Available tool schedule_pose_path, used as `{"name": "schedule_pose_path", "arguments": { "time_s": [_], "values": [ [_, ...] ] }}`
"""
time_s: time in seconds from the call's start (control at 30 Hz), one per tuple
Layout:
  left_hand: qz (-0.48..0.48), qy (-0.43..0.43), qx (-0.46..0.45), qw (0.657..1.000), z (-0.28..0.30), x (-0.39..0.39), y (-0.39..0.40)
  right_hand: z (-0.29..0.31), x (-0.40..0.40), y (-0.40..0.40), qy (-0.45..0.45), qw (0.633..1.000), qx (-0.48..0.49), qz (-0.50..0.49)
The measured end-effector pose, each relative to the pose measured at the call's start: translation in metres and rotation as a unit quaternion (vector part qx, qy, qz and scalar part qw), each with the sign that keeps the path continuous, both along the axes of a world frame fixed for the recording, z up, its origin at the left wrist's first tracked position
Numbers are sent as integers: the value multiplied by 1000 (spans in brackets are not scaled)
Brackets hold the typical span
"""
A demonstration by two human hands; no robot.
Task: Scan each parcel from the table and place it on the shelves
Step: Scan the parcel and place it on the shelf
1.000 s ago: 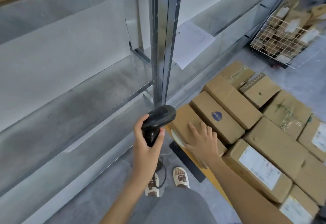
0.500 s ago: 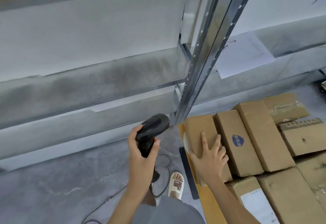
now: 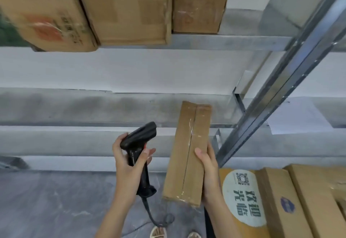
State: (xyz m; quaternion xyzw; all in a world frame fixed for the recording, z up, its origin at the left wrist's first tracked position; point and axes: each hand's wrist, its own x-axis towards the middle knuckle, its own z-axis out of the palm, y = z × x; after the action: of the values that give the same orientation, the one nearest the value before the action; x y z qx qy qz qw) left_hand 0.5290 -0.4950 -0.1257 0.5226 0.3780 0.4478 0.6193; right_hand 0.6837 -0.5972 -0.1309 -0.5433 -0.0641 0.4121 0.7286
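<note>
- Head view, centre: left hand (image 3: 129,164) grasps the grip of a black barcode scanner (image 3: 139,151); the fingers (image 3: 148,152) wrap the handle from the right, the thumb lies on its left side. The scanner head points up and to the right, and its cable (image 3: 149,213) trails down toward the floor (image 3: 46,200).
- Just right of those fingers: a long taped cardboard parcel (image 3: 189,153), held clear of the table, its far end tilted toward the middle shelf (image 3: 93,110).
- Right hand (image 3: 210,174) clasps the parcel's right edge; the thumb (image 3: 200,153) presses on the top face, the other fingers are hidden beneath.
- Right of that hand: yellow table (image 3: 227,219) bearing a round white sticker (image 3: 243,198) and further cardboard boxes (image 3: 284,204).
- Above both hands: upper shelf (image 3: 224,41) carrying three cardboard boxes (image 3: 127,9); a steel upright (image 3: 280,88) rises at right.
</note>
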Motion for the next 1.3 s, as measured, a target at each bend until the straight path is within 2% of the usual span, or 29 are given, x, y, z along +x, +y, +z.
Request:
{"name": "schedule_pose_path", "arguments": {
  "time_s": [0.07,0.17,0.37,0.47,0.53,0.6,0.7,0.8,0.97,1.1,1.3],
  "values": [
    [12,-52,-39,998,8,-14,8,25,-3,22,70,996,44,39],
    [17,-106,-61,992,21,-30,22,50,-18,54,129,982,94,97],
    [4,-137,-28,990,53,-52,69,75,-47,105,120,978,139,99],
    [35,-118,-2,992,54,-61,75,79,-54,109,78,984,88,136],
    [76,-99,17,992,48,-66,72,75,-57,107,-4,988,33,152],
    [103,-93,21,990,43,-70,69,70,-57,104,-109,987,-2,121],
    [89,-123,12,988,41,-69,65,70,-61,104,-217,971,-19,98],
    [78,-128,5,989,46,-62,63,69,-68,106,-216,971,-30,101],
    [101,-76,40,991,54,-52,62,66,-71,105,-251,960,-2,124],
    [67,-77,54,993,53,-52,64,62,-64,100,-218,974,34,56],
    [21,-11,124,992,59,-55,60,61,-62,101,-280,959,49,-5]
  ]
}}
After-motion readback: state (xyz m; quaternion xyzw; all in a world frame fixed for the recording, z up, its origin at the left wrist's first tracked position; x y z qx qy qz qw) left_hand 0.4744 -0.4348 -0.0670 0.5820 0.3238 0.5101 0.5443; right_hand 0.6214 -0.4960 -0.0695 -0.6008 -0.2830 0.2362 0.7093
